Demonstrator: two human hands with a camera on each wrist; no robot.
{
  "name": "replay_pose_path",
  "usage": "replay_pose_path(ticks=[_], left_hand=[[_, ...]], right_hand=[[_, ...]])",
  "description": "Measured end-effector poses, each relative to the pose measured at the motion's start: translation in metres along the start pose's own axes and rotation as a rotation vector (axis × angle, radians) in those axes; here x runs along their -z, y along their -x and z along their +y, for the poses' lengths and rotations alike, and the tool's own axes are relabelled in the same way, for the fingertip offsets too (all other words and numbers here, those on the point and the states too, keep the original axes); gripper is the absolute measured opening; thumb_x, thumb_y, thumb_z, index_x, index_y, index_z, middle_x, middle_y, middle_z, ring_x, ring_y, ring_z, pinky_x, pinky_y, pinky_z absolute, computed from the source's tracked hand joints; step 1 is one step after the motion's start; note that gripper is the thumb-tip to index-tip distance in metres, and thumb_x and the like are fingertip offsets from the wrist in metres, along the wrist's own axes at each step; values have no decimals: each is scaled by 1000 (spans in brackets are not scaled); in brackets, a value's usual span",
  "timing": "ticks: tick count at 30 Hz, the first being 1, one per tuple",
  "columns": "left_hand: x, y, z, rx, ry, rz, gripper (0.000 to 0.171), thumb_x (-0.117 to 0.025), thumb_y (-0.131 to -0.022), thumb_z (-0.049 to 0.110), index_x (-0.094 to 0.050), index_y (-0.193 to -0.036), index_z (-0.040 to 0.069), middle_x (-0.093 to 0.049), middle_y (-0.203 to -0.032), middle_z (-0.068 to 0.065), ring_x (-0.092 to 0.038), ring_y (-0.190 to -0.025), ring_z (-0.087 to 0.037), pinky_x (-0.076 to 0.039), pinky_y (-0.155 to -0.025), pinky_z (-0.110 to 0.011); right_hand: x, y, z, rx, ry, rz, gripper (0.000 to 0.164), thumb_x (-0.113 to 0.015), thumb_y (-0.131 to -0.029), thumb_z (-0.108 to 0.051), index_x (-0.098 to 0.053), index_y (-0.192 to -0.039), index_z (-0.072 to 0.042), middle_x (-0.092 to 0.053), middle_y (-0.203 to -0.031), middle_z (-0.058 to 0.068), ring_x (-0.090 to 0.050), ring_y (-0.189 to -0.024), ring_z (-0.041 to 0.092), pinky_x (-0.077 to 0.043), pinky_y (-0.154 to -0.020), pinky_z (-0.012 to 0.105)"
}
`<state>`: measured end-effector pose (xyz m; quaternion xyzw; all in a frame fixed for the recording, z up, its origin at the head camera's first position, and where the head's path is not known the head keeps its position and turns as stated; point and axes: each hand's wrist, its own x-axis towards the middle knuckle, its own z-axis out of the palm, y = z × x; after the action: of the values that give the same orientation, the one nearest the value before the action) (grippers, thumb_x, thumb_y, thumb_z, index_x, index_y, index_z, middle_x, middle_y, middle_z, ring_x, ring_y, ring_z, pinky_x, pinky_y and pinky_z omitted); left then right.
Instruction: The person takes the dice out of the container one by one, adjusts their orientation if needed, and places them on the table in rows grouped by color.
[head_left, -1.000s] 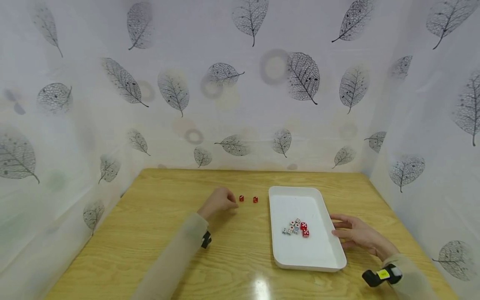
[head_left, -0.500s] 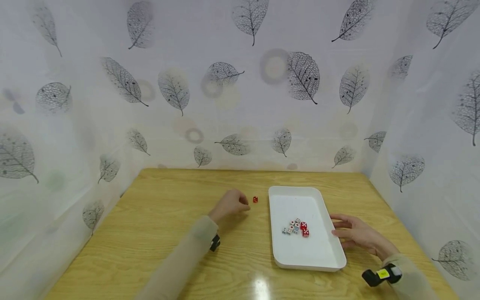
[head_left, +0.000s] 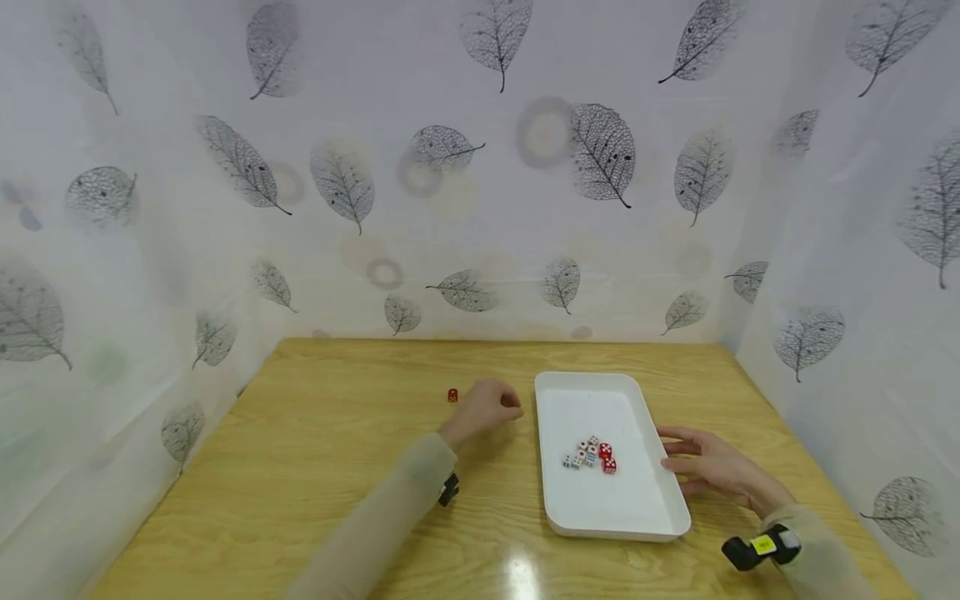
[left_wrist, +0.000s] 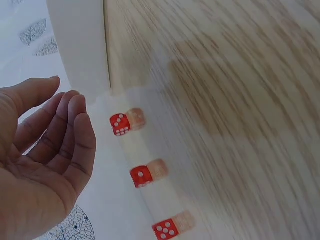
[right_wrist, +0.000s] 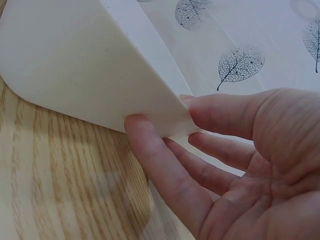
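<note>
My left hand [head_left: 487, 408] hovers over the table beside a row of three red dice, its fingers loosely curved and nothing between them. The left wrist view shows one red die [left_wrist: 120, 125] near the fingertips, a second red die [left_wrist: 141, 176] and a third red die [left_wrist: 165, 229]. Only one red die [head_left: 452, 395] of the row shows in the head view; the hand hides the others. My right hand [head_left: 716, 471] holds the right side of the white tray [head_left: 615, 517], thumb at the rim and fingers against the outer wall [right_wrist: 75, 65].
Several small white dice [head_left: 581, 457] lie in the tray, with two red dice [head_left: 607, 458] beside them. The wooden table [head_left: 337, 417] is enclosed at the back and sides by a white leaf-print curtain [head_left: 480, 208].
My left hand has moved right along the row of dice, toward the tray. The leftmost red die has come into view behind it. My right hand and the tray stay put.
</note>
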<state>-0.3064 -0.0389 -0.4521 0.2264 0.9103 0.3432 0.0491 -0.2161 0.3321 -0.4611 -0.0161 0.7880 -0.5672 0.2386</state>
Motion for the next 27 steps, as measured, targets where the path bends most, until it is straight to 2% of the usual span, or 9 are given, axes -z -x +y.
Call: replay_pose_path(ticks=[12,22,27], left_hand=[[-15,-7,21,-124,59,22,15,-71,-90,15,-74,-100,5,-72,-91,-1,-61,-78,-6,-51,-70,-19],[-34,-13,46,-178,9,-83,21,-74,-88,17,-74,-106,6,-72,-90,2,-61,-77,-2,-50,-66,-15],[-42,-17,60,-210,-63,-130,28,-77,-85,21,-73,-110,8,-72,-98,1,-60,-82,-2,-49,-73,-13]], right_hand=[[0,0,1,21,-13,-14,79,-63,-95,-16,-14,-152,8,-29,-144,42,-65,-105,26,-58,-84,46],[0,1,1,6,-8,-8,79,-64,-95,-16,-14,-152,8,-29,-144,42,-65,-105,27,-58,-83,47],[0,0,1,12,-12,-9,79,-63,-95,-15,-14,-152,8,-30,-143,42,-65,-105,27,-58,-83,47]])
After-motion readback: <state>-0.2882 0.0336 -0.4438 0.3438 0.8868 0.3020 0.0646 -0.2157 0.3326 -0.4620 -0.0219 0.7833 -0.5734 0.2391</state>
